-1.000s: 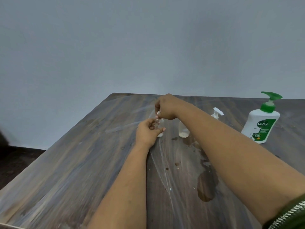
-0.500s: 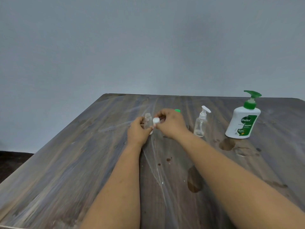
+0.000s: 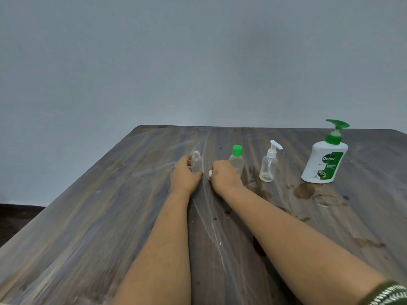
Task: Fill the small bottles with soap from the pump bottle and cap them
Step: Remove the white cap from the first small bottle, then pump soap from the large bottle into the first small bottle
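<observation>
Left hand clasped round upright uncapped bottle, mouth up; right hand pinching white cap.

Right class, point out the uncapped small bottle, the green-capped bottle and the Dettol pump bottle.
uncapped small bottle [image 3: 196,164]: head view, on its clear body.
green-capped bottle [image 3: 237,150]: head view, on the green cap.
Dettol pump bottle [image 3: 323,164]: head view, on the white body by the label.
</observation>
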Available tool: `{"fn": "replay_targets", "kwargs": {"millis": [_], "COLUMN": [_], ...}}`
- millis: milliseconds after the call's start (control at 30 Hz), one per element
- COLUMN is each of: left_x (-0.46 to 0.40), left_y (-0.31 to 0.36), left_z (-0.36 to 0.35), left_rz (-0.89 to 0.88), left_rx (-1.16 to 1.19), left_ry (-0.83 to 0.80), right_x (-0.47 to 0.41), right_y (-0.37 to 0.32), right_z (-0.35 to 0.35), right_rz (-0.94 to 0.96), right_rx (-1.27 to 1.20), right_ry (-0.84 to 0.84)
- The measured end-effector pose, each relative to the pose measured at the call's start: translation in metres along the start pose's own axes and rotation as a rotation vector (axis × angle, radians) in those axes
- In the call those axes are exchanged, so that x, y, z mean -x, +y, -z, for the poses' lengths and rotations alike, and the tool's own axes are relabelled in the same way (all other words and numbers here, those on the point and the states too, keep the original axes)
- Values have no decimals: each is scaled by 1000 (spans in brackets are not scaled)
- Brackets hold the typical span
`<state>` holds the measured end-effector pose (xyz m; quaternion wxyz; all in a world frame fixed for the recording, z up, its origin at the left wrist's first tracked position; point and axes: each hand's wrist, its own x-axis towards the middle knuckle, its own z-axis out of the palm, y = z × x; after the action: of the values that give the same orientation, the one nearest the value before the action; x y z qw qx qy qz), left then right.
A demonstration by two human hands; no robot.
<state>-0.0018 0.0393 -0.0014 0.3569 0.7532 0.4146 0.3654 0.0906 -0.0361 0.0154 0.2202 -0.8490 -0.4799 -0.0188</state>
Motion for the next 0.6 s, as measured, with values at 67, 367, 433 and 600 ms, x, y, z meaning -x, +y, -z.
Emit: {"fn": "replay_targets", "kwargs": {"millis": [67, 367, 433, 600], "left_x": [1, 14, 29, 79], "left_y": [0, 18, 41, 111], "left_z": [1, 5, 4, -36], "left_rz": [17, -205, -375, -774], "left_rx": [19, -85, -42, 69], "left_ry": [-1, 331, 489, 330], "right_x": [0, 33, 47, 65], "right_y": [1, 31, 54, 140], "right_z": [2, 65, 92, 135], "right_rz": [4, 206, 213, 84], "right_rx": [-23, -250, -291, -355], "right_ry": [-1, 343, 513, 785]}}
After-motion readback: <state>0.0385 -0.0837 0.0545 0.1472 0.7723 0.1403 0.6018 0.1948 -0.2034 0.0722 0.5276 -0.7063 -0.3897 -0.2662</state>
